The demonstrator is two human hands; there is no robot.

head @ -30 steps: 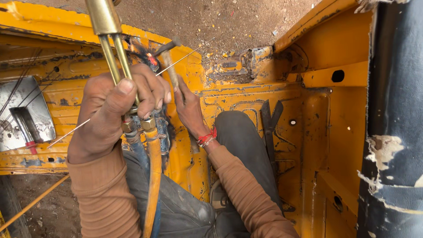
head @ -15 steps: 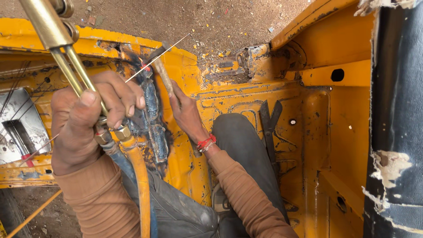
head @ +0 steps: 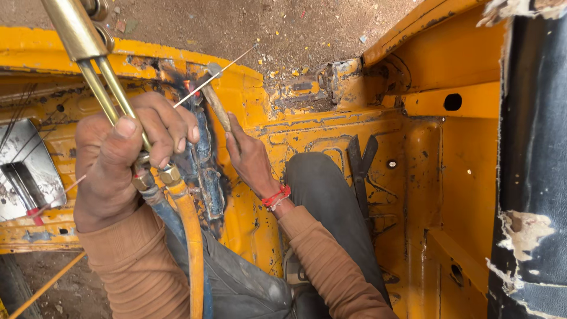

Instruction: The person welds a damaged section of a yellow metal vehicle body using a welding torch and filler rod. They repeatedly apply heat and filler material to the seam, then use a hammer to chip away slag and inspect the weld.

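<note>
My left hand (head: pixel 121 156) is closed around a brass welding torch (head: pixel 82 41) whose twin tubes rise to the upper left. An orange hose (head: pixel 192 248) and a blue hose hang from its fittings. A thin filler rod (head: pixel 227 64) passes through the same hand, angled toward the upper right. My right hand (head: pixel 248 156) grips the wooden handle of a small hammer (head: pixel 215 97). The hammer head rests against a scorched, blackened seam (head: pixel 204 159) of the yellow metal body panel (head: pixel 307 127).
A dark plier-like tool (head: pixel 360 156) lies on the yellow floor by my grey-trousered knee (head: pixel 328 195). A shiny metal part (head: pixel 26 171) sits at the left. A black peeling pillar (head: pixel 531 177) fills the right edge, and bare dirt ground (head: pixel 266 23) lies beyond the panel.
My left hand has swung the torch leftward and tilted it more, so its tubes now slant to the upper left. The right hand stays with the hammer at the seam.
</note>
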